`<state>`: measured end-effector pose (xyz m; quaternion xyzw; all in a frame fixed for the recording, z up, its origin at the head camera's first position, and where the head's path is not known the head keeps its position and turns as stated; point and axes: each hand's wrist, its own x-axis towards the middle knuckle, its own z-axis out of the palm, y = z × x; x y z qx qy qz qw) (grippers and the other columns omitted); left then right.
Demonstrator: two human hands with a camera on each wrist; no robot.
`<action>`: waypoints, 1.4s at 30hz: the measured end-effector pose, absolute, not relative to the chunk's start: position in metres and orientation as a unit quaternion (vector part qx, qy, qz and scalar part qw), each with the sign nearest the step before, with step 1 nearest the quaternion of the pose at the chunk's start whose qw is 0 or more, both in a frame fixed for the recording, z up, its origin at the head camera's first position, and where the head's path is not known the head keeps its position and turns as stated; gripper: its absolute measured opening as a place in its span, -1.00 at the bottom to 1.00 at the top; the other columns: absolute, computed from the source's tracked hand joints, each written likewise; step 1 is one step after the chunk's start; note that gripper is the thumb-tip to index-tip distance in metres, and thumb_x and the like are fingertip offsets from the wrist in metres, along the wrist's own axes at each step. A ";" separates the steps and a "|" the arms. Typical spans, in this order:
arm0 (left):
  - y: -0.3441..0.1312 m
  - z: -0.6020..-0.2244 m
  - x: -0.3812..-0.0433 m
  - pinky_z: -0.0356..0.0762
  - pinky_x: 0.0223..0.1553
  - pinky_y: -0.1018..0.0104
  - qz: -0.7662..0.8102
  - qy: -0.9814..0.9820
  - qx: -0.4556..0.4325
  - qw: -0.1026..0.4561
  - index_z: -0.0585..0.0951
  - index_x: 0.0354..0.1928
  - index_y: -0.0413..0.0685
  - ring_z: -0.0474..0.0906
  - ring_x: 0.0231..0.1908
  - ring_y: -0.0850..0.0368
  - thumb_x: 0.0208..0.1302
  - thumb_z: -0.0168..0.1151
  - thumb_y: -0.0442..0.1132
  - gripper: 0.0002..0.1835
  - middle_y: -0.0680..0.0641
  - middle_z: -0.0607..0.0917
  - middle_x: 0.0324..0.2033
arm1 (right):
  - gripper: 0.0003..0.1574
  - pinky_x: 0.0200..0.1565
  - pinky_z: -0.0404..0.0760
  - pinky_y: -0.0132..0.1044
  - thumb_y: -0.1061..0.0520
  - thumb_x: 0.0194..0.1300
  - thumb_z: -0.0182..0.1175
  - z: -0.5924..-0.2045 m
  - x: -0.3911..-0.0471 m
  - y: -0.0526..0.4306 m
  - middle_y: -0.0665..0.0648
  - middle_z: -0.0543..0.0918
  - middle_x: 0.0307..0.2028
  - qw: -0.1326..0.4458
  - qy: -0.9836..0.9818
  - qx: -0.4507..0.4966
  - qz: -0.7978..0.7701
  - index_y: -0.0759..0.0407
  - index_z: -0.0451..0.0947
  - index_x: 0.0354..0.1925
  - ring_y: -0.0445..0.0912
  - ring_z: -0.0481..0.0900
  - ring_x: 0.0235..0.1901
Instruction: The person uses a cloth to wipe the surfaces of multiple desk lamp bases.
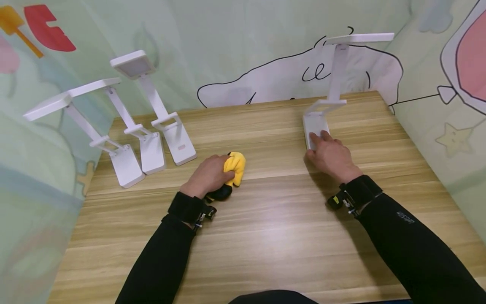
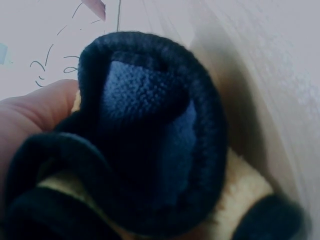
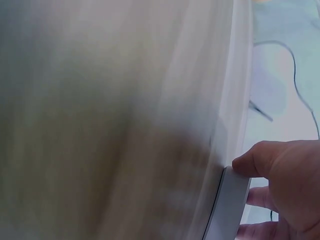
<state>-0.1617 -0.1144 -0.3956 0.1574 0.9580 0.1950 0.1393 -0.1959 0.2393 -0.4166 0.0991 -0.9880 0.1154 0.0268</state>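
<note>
My left hand (image 1: 209,176) grips a bunched yellow cloth (image 1: 236,168) above the middle of the table. Its thick black edging (image 2: 150,227) curls into a fold that fills much of the left wrist view, with the thumb at its left. On the right, a white desk lamp (image 1: 336,78) stands with its head level over a folded arm. My right hand (image 1: 334,158) holds that lamp's base (image 3: 229,205), the thumb against its near edge and the fingers over the top. Part of the base is hidden under the hand.
Three more white desk lamps stand close together at the left: one outermost (image 1: 127,166), one in the middle (image 1: 152,154), one nearest the centre (image 1: 178,143). The wood-grain table (image 1: 273,236) meets printed fabric walls (image 1: 258,46) at the back and sides.
</note>
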 end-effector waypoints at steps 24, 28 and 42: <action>-0.112 -0.394 -0.161 0.41 -0.20 0.18 0.200 0.956 0.163 0.137 0.54 -0.10 -0.06 0.42 -0.28 0.02 0.26 0.20 -0.12 -0.76 -0.04 0.56 -0.37 | -0.26 -0.02 0.36 0.43 0.03 0.36 -0.03 -0.410 -0.217 0.290 0.65 0.17 0.27 -0.021 -0.990 0.067 0.121 0.34 0.15 0.39 0.56 0.32 0.03; -0.112 -0.395 -0.161 0.41 -0.20 0.18 0.200 0.956 0.165 0.136 0.54 -0.11 -0.06 0.42 -0.28 0.02 0.26 0.20 -0.12 -0.77 -0.04 0.56 -0.37 | -0.28 -0.03 0.38 0.41 0.06 0.32 0.00 -0.414 -0.216 0.290 0.65 0.24 0.23 0.006 -0.990 0.077 0.116 0.37 0.20 0.35 0.49 0.35 0.04; -0.114 -0.396 -0.161 0.40 -0.18 0.17 0.189 0.959 0.166 0.131 0.54 -0.02 -0.09 0.42 -0.25 0.02 0.26 0.20 -0.12 -0.69 -0.05 0.57 -0.34 | -0.30 0.02 0.36 0.36 0.08 0.32 -0.02 -0.418 -0.218 0.284 0.62 0.27 0.22 0.020 -0.989 0.082 0.121 0.41 0.23 0.33 0.43 0.34 0.09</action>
